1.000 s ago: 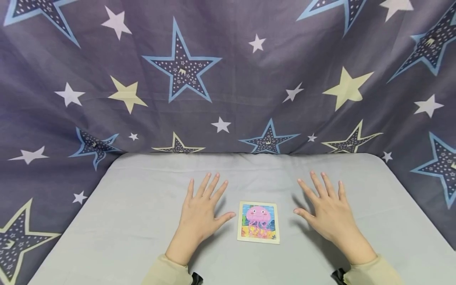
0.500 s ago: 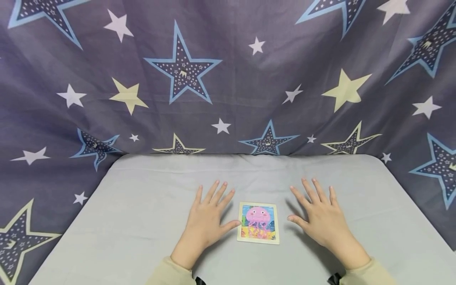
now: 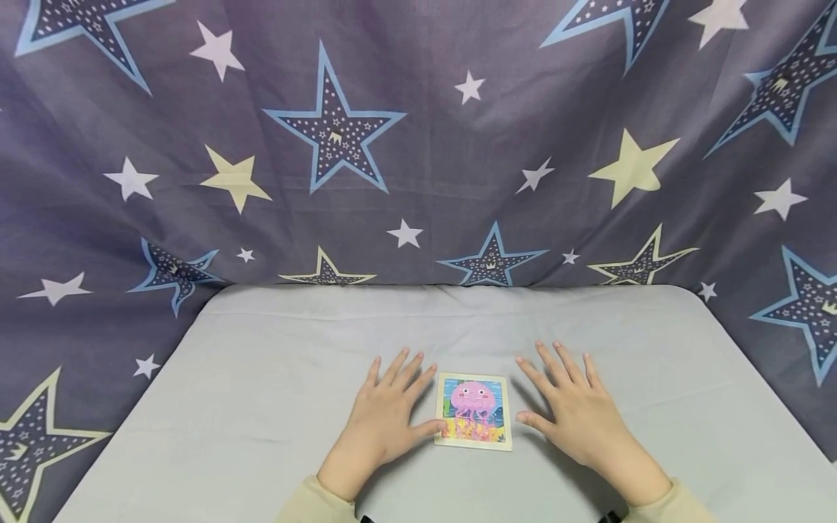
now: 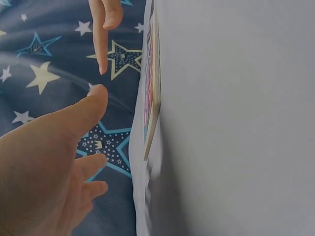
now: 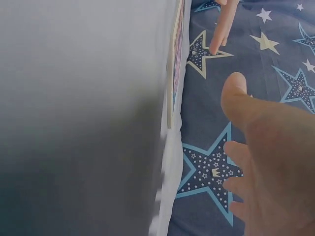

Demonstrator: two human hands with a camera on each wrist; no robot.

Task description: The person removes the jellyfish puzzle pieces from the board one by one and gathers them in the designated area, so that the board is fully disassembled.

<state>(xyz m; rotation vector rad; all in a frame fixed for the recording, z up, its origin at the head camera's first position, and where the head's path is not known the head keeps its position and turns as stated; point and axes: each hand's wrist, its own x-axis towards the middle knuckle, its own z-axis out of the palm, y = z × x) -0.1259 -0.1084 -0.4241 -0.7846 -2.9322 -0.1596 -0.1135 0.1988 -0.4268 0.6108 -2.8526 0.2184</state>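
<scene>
A small square jigsaw puzzle (image 3: 474,410) with a pink jellyfish picture and a pale frame lies flat on the grey-covered table. My left hand (image 3: 386,418) hovers just left of it, fingers spread, the thumb tip over the puzzle's left edge in the head view. On the other side my right hand (image 3: 578,421) is held with fingers spread, its thumb a little apart from the right edge. Both wrist views show the puzzle edge-on, with the left hand (image 4: 54,147) and the right hand (image 5: 275,157) raised above the surface. Neither hand holds anything.
Pale grey cloth covers the table (image 3: 261,363), with rounded far corners. Behind it and along both sides hangs a dark curtain (image 3: 418,160) printed with stars.
Both hands have moved inward and slightly toward the person, closer to the puzzle from either side. The puzzle stays in place.
</scene>
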